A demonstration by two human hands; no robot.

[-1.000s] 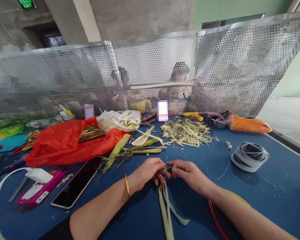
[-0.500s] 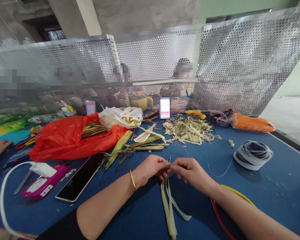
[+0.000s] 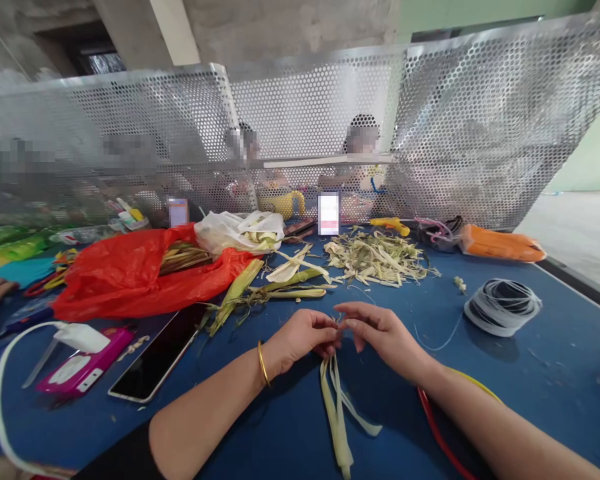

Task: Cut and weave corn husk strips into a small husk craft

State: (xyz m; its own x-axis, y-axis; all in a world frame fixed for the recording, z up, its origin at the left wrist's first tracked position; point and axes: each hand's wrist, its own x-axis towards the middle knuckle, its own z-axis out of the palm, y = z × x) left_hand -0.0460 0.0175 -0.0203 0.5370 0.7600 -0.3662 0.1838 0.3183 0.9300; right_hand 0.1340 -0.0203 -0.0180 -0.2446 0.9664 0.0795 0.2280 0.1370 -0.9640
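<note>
My left hand (image 3: pixel 314 333), with a gold bangle at the wrist, is closed in a pinch on the upper end of a bundle of pale green corn husk strips (image 3: pixel 339 427). The strips hang down below the fingers, and one splays off to the right. Just right of the pinch, my right hand (image 3: pixel 373 328) has its index finger and thumb apart, near the tip of the bundle. Whether a thin thread lies between those fingertips is too fine to tell. Both hands are above the blue table (image 3: pixel 270 427).
A spool of clear line (image 3: pixel 503 307) lies at right, a heap of husk scraps (image 3: pixel 380 259) behind. Left are a red plastic bag (image 3: pixel 115 277), loose husks (image 3: pixel 237 297), a phone (image 3: pixel 155 357) and a pink power strip (image 3: pixel 85 370). A perforated metal screen (image 3: pixel 315 100) closes the back.
My right hand's fingers have parted from a pinch at the top of the husk strips, the index finger lifting. My left hand keeps its pinch. The view has shifted slightly.
</note>
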